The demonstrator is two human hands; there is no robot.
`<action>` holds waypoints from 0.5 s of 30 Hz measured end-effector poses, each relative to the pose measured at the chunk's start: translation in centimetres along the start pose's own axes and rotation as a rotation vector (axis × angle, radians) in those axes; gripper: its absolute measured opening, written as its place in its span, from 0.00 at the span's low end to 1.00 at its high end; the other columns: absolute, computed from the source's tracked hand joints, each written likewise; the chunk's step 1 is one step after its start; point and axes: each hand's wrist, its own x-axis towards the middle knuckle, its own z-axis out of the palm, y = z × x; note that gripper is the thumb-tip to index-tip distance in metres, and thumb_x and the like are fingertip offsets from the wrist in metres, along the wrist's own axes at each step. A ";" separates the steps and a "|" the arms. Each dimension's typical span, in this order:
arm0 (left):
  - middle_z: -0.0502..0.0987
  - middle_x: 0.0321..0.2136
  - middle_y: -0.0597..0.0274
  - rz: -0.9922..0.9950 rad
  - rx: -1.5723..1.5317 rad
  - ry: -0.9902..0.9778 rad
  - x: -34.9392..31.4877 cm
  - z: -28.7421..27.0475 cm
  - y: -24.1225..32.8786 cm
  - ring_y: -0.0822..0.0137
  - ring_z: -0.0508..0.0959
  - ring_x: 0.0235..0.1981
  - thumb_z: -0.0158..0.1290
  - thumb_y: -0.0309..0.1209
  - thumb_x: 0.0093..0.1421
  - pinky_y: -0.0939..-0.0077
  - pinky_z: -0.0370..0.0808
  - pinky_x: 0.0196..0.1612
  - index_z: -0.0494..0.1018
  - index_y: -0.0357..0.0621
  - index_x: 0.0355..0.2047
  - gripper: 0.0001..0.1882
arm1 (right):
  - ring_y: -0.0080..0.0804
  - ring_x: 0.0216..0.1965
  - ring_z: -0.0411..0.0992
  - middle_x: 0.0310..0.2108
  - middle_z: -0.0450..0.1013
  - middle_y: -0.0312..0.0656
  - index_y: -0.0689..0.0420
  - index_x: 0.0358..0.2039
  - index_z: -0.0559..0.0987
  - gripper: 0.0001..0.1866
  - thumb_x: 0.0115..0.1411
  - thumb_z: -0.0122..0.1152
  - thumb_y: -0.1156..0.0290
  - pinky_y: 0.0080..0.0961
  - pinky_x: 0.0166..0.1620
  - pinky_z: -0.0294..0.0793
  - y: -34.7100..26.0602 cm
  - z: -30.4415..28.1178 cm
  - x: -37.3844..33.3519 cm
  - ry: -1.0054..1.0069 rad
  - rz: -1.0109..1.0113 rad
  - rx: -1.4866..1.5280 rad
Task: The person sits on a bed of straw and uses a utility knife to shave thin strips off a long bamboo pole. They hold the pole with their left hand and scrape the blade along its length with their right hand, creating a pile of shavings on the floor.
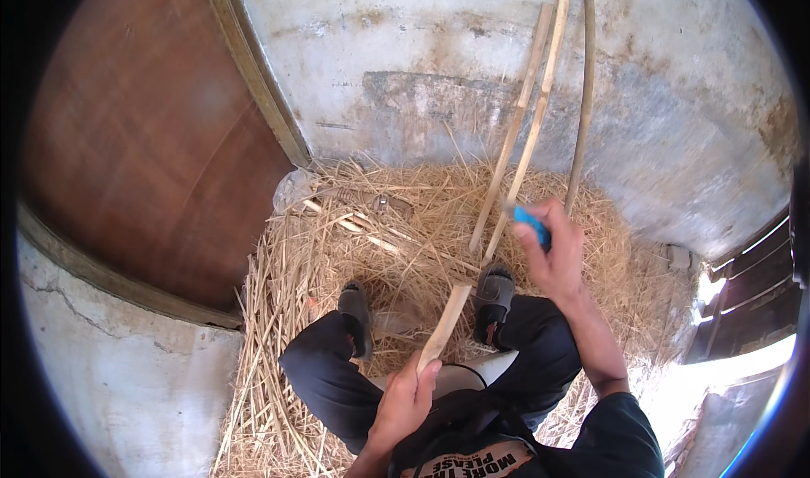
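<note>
My left hand is closed around the lower end of a pale wooden stick, held in front of my lap and slanting up to the right. The stick's far end looks cut off blunt, close to my right shoe. Raised to the right, my right hand grips a small blue-handled tool that looks like a utility knife. Its tip points up and left, blurred, and is apart from the stick in my left hand.
Two pale wooden sticks and a darker pole lean on the stained wall. Straw-like strips cover the floor around my shoes. A brown door panel stands left, and dark slats stand right.
</note>
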 end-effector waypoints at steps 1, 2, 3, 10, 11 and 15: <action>0.76 0.22 0.50 0.002 -0.023 0.008 0.1 -0.2 0.0 0.49 0.80 0.23 0.50 0.37 0.79 0.55 0.75 0.31 0.74 0.35 0.48 0.15 | 0.35 0.25 0.82 0.29 0.81 0.44 0.60 0.46 0.79 0.15 0.69 0.71 0.64 0.32 0.30 0.80 -1.2 0.1 -0.3 -0.045 -0.009 0.030; 0.75 0.22 0.52 -0.004 -0.030 0.006 0.4 -0.4 0.0 0.51 0.79 0.22 0.49 0.36 0.79 0.58 0.75 0.31 0.74 0.35 0.49 0.14 | 0.36 0.25 0.82 0.30 0.82 0.44 0.60 0.46 0.79 0.15 0.69 0.72 0.64 0.32 0.30 0.81 -1.9 0.1 -0.6 -0.088 -0.023 0.055; 0.75 0.22 0.52 -0.001 -0.036 0.015 0.5 -0.5 0.2 0.51 0.79 0.22 0.49 0.36 0.79 0.58 0.75 0.31 0.74 0.35 0.49 0.14 | 0.37 0.25 0.82 0.30 0.82 0.44 0.60 0.47 0.79 0.15 0.68 0.73 0.64 0.32 0.30 0.81 -2.0 0.3 -1.0 -0.116 -0.081 0.084; 0.76 0.24 0.51 0.033 -0.034 0.040 1.2 -0.7 1.3 0.50 0.79 0.24 0.50 0.34 0.79 0.58 0.75 0.32 0.74 0.34 0.51 0.13 | 0.41 0.23 0.79 0.27 0.77 0.40 0.57 0.44 0.83 0.18 0.63 0.76 0.57 0.33 0.25 0.75 -3.9 1.6 -4.6 -0.292 -0.317 0.085; 0.77 0.24 0.51 0.025 -0.031 0.037 1.3 -0.7 1.6 0.50 0.79 0.24 0.50 0.34 0.79 0.57 0.75 0.33 0.74 0.34 0.51 0.13 | 0.40 0.24 0.79 0.27 0.77 0.40 0.57 0.44 0.83 0.18 0.63 0.76 0.57 0.33 0.25 0.76 -3.9 2.0 -5.0 -0.294 -0.333 0.089; 0.79 0.26 0.47 0.058 -0.040 0.074 1.3 -0.5 1.3 0.49 0.81 0.25 0.50 0.33 0.78 0.57 0.76 0.33 0.75 0.34 0.51 0.13 | 0.39 0.24 0.79 0.28 0.78 0.39 0.57 0.45 0.83 0.19 0.63 0.76 0.57 0.33 0.26 0.76 -3.9 3.0 -5.6 -0.309 -0.371 0.095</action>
